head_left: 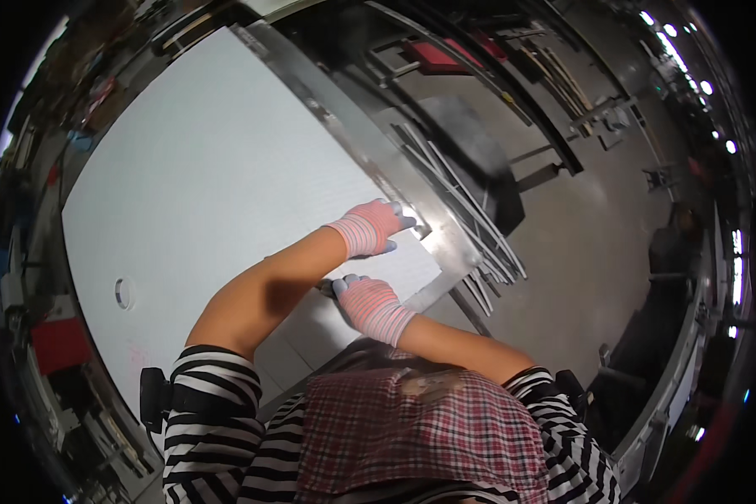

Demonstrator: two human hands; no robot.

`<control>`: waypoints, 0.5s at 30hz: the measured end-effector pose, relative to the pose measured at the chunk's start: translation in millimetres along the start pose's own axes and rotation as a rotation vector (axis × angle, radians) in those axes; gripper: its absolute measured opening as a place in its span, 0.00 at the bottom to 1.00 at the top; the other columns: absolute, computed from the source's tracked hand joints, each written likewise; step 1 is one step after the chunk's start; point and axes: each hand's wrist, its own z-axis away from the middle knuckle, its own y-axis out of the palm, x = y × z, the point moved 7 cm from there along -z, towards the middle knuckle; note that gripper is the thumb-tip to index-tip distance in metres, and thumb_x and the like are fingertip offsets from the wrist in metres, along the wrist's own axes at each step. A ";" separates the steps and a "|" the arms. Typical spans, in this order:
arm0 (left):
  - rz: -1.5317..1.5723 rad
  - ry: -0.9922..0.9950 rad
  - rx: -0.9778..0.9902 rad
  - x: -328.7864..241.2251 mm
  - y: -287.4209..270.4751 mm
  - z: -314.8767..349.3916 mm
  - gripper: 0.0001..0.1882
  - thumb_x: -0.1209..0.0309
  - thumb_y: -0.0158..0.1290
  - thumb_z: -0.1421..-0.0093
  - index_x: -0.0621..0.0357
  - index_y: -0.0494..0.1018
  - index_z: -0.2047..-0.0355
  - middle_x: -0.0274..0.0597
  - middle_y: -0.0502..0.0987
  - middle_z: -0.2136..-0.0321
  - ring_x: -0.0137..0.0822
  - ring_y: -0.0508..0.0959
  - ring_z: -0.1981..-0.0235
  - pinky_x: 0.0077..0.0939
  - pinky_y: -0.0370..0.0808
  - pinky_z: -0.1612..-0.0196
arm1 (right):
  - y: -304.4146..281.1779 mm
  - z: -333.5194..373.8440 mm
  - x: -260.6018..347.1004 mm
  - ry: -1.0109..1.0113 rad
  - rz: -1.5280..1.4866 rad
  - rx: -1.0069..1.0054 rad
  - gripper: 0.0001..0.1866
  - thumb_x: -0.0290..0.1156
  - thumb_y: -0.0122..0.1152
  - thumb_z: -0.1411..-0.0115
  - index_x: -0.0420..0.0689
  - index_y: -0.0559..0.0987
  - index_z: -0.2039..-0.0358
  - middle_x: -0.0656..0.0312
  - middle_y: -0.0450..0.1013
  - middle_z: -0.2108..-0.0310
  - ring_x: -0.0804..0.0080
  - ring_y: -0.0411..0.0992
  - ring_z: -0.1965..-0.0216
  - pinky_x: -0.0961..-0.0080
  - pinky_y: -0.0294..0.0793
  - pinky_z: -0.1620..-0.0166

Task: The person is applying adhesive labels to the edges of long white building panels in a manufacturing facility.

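A large white panel (193, 160) lies in front of me, with a shiny metal strip (357, 139) along its right edge. My left hand (370, 228), in a pink striped glove with grey fingertips, rests near the panel's right corner. Its fingers are spread, and some reach to the metal strip. Closer to my body, my right hand (373, 307), gloved the same way, is closed at the panel's near edge. A small dark bit shows by its fingertips, too little to name.
A ring-shaped tape roll (124, 293) sits on the panel's left part. Several thin metal strips (462, 197) lie beyond the right edge, beside a dark rounded surface (475, 139). A red piece (61, 345) is at far left. Racks with long bars stand at the upper right.
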 end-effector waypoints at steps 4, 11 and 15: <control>-0.126 -0.039 0.071 -4.2 5.0 5.2 0.30 0.61 0.59 0.44 0.47 0.67 0.41 0.50 0.74 0.52 0.50 0.77 0.53 0.41 0.75 0.49 | -38.7 69.8 -15.6 -0.019 -0.293 0.035 0.14 0.30 0.56 0.44 0.40 0.73 0.58 0.46 0.73 0.62 0.47 0.74 0.58 0.58 0.75 0.54; -0.306 -0.048 -0.049 -28.3 -15.4 -2.0 0.19 0.53 0.56 0.43 0.45 0.78 0.54 0.46 0.76 0.58 0.48 0.76 0.56 0.43 0.74 0.54 | -53.5 225.4 -101.8 0.345 -0.372 -0.096 0.24 0.33 0.51 0.36 0.45 0.65 0.40 0.44 0.74 0.54 0.45 0.73 0.55 0.59 0.74 0.52; -0.086 0.008 -0.249 -20.3 2.8 -5.1 0.16 0.51 0.56 0.44 0.45 0.79 0.62 0.42 0.76 0.61 0.47 0.74 0.55 0.43 0.71 0.53 | -41.0 227.8 -125.4 0.484 -0.165 -0.014 0.24 0.37 0.50 0.34 0.46 0.63 0.39 0.43 0.75 0.58 0.43 0.74 0.60 0.54 0.75 0.59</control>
